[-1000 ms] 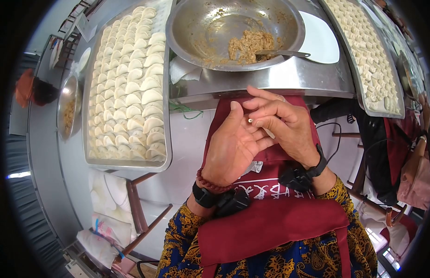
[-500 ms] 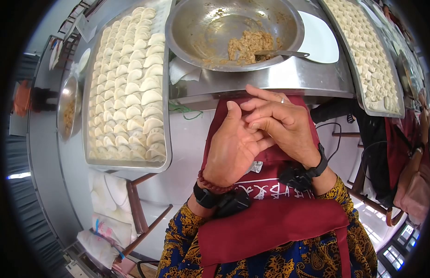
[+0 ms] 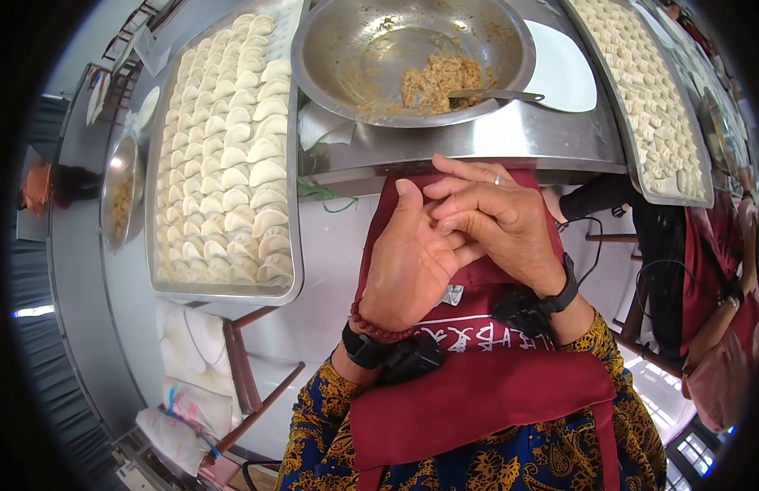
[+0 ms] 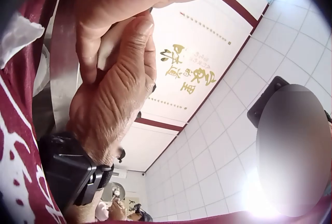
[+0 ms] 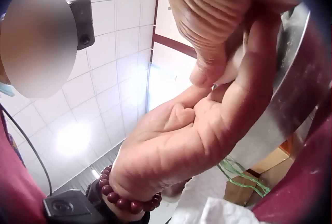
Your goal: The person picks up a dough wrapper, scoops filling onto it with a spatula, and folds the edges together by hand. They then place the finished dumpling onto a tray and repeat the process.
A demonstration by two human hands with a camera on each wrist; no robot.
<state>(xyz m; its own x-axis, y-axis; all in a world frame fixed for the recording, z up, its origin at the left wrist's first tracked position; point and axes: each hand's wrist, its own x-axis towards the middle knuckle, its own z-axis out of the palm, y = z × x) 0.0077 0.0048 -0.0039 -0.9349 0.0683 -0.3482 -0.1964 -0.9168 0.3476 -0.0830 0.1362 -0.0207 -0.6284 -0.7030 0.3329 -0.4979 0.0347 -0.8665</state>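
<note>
In the head view my left hand (image 3: 408,262) is palm up over the red apron, a beaded bracelet at its wrist. My right hand (image 3: 506,221) comes over it from the right, thumb and fingers meeting the left fingers. Between them is a pale dumpling (image 4: 108,47), mostly covered by both hands. The right wrist view shows the dumpling (image 5: 237,64) edge pinched under the right thumb (image 5: 205,72), with the left fingers (image 5: 254,79) curled around its other side. From above, the hands hide the dumpling.
Rows of dumplings fill a metal tray (image 3: 296,245) at left. Ahead, a steel bowl (image 3: 371,110) holds meat filling (image 3: 433,82) and a spoon (image 3: 502,94), beside a white plate (image 3: 564,69). Another tray of dumplings (image 3: 641,90) stands at right. Someone's arm (image 3: 715,327) shows at far right.
The small pale tip seen between the fingers a second ago is covered now, as the right thumb and fingers have closed in. Both hands otherwise stay in place. People in the background have shifted.
</note>
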